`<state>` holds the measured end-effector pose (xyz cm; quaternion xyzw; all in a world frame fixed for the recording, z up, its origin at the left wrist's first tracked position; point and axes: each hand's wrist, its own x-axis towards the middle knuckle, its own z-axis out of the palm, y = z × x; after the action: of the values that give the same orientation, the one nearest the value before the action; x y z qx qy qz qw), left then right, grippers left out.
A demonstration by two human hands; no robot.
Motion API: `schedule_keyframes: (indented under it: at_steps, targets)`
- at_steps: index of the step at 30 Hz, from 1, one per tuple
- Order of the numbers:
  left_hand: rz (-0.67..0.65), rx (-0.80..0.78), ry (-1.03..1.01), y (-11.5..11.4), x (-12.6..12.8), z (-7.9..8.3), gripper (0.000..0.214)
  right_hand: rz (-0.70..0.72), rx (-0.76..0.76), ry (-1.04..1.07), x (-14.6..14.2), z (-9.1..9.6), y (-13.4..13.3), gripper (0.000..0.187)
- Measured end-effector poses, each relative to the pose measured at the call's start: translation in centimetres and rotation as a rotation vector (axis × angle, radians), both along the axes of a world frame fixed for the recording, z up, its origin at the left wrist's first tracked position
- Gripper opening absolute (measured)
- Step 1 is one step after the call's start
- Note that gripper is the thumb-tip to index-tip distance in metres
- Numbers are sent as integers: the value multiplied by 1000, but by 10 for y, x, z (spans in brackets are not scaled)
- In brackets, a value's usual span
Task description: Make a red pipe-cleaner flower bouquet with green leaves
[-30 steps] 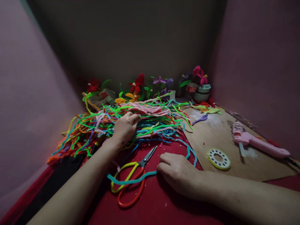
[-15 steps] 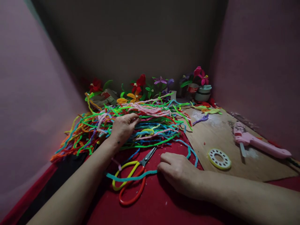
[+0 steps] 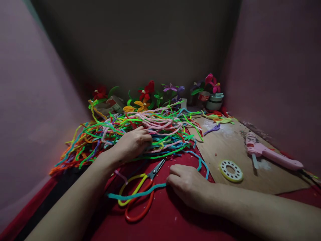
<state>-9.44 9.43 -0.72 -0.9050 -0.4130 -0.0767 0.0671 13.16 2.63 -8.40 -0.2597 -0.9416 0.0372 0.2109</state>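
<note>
A thick heap of coloured pipe cleaners lies across the table. My left hand is closed at the heap's near side, its fingertips down among the strands; whether it grips any is hidden. My right hand rests low on the red cloth, closed around a turquoise pipe cleaner. One end of that strand reaches left over the handles of the scissors. The scissors have yellow and red handles and lie with blades toward the heap, between my hands.
Right of the heap is a brown board carrying a white perforated disc, a pink hot glue gun and a purple twisted piece. Behind stand pipe-cleaner flowers and a lidded jar. A red cloth covers the table.
My left hand has shifted down toward the near side of the heap. My right hand keeps its hold on the turquoise pipe cleaner, and the view has turned slightly.
</note>
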Motion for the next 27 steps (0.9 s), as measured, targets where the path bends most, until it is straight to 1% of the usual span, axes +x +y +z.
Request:
schedule_keyframes:
  at_steps: [5,8,13,16,22,24,27]
  targets:
    - [-58,-141,-51,-4,-3,6,24,-2,-8,0,0,2,-1,18]
    - [-61,-212,-121,-8,-4,12,22,-2,-10,5,-1,2,-1,17]
    - [-87,-270,-166,-12,-4,18,20,-3,-6,18,-1,0,-1,15]
    - [-90,-257,-195,-13,-2,18,21,-6,-10,5,0,0,-2,15]
    - [4,-180,-339,-14,0,16,19,-22,-10,-37,-2,3,-2,13]
    - [93,-166,-422,-15,2,14,20,-30,-8,-47,-3,3,-2,12]
    - [309,-39,-603,-17,4,7,23,-34,-6,-54,-4,3,-2,11]
